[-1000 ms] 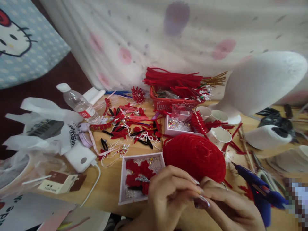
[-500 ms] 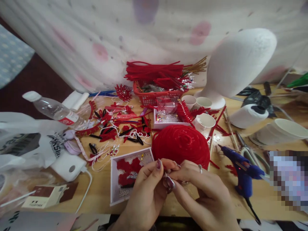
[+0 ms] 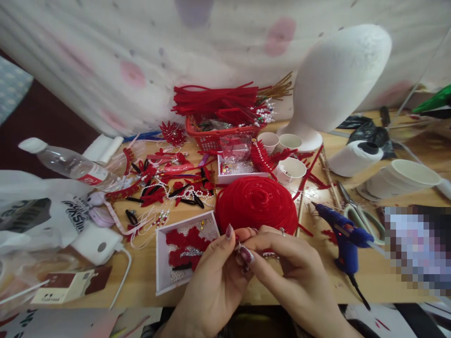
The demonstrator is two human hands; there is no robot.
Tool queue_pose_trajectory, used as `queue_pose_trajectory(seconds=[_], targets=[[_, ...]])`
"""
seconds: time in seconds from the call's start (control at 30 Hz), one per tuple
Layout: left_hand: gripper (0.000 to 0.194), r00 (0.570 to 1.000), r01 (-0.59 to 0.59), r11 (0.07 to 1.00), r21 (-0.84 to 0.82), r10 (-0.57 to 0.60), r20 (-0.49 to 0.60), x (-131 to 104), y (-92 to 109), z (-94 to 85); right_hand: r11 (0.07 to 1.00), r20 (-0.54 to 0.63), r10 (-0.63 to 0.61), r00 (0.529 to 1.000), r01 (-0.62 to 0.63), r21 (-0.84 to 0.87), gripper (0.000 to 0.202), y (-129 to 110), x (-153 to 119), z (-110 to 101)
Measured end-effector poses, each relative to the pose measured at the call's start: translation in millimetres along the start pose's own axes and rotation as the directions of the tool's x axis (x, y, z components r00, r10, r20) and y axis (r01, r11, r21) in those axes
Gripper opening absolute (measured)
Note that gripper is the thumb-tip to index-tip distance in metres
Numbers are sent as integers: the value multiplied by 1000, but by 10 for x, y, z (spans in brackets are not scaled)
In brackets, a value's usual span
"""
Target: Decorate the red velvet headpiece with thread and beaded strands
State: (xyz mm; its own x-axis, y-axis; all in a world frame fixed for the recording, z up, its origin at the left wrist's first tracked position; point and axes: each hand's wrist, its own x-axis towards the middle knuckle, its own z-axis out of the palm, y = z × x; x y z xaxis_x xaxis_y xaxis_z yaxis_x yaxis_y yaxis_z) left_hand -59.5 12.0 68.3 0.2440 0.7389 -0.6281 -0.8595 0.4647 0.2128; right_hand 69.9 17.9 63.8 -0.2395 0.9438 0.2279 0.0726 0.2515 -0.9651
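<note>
My left hand (image 3: 216, 272) and my right hand (image 3: 291, 270) meet at the front of the table, fingertips pinched together. Between them is something tiny, with a speck of red and a pale glint; its kind cannot be made out. Just behind the fingers lies a large coil of red velvet cord (image 3: 257, 204). Left of my left hand stands a white tray (image 3: 160, 263) holding red fuzzy flowers (image 3: 186, 241) and small beads. A short piece of beaded trim (image 3: 271, 256) shows partly under my right hand.
A blue glue gun (image 3: 343, 234) and scissors (image 3: 357, 209) lie at the right. Behind are paper cups (image 3: 291, 169), a red basket (image 3: 207, 140) of red stems and a white foam head (image 3: 341, 75). A plastic bottle (image 3: 73, 164), hair clips and a white charger (image 3: 97, 244) are at the left.
The view has shifted, so the table's things sit slightly further left and higher. My fingers have moved a little at the pinch, and a red speck now shows between them.
</note>
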Motion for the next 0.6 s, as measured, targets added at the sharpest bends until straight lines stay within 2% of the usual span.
queue_pose_trajectory(seconds=[0.43, 0.6], targets=[[27, 996, -51, 997, 55, 47, 70, -19, -49, -18, 968, 82, 132, 988, -147, 205, 11, -14, -21, -62], [24, 991, -72, 995, 76, 63, 117, -21, -55, -21, 947, 85, 142, 986, -160, 277, 8, -13, -19, -77]])
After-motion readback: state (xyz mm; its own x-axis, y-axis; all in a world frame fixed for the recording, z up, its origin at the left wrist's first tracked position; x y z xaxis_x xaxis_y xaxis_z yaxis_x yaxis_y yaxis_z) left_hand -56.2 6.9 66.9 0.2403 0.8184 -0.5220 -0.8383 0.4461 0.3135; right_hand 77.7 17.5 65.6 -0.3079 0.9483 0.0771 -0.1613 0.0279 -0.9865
